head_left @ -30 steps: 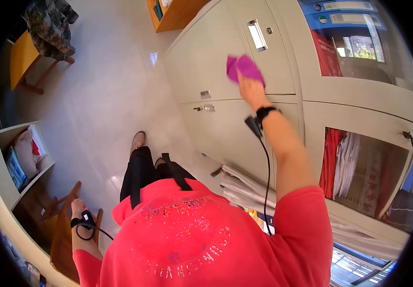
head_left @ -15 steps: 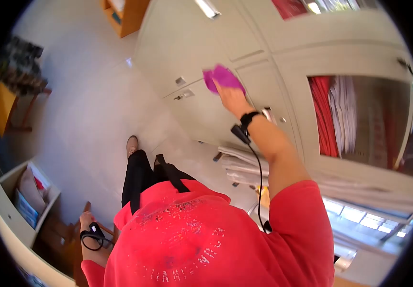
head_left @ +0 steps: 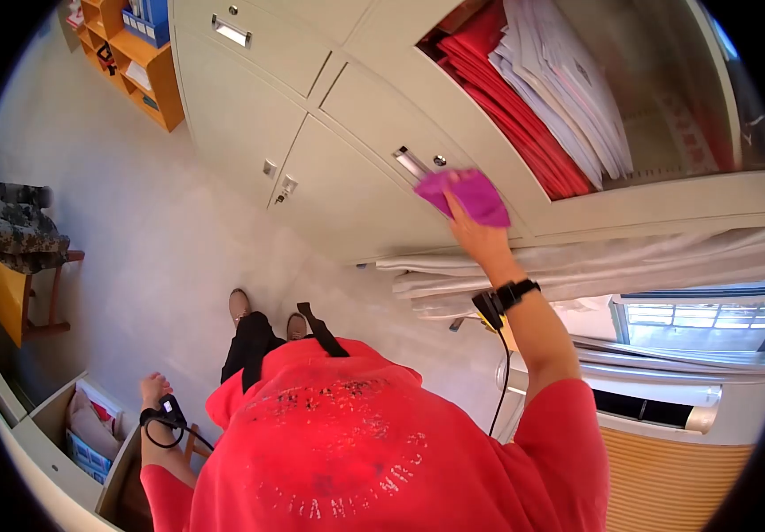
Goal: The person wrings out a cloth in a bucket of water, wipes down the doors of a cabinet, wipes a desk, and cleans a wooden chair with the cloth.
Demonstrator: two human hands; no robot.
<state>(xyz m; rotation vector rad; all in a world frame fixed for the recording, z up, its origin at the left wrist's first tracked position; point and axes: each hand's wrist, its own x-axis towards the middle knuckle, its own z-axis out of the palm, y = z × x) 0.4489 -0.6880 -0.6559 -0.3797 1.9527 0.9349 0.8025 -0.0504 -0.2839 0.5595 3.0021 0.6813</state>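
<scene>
My right hand (head_left: 480, 238) presses a purple cloth (head_left: 475, 197) against the pale front of the metal cabinet (head_left: 347, 177). The cloth lies just below a drawer's label-holder handle (head_left: 411, 163) and a round lock (head_left: 440, 160). Part of the cloth is under my fingers. Low on the left, my left hand (head_left: 156, 388) hangs beside my body with its fingers loosely bent and nothing visible in it. Black bands with cables sit on both wrists.
Red and white folders (head_left: 560, 97) stand behind the cabinet's glass. A pale curtain (head_left: 577, 262) hangs near the window at right. An orange shelf (head_left: 156, 80), a chair with camouflage clothing (head_left: 14, 230) and an open drawer (head_left: 54, 417) are at left.
My right hand with the cloth has moved along the cabinet front, toward the drawer near the glass door. The view has turned, showing more of the cabinet and window.
</scene>
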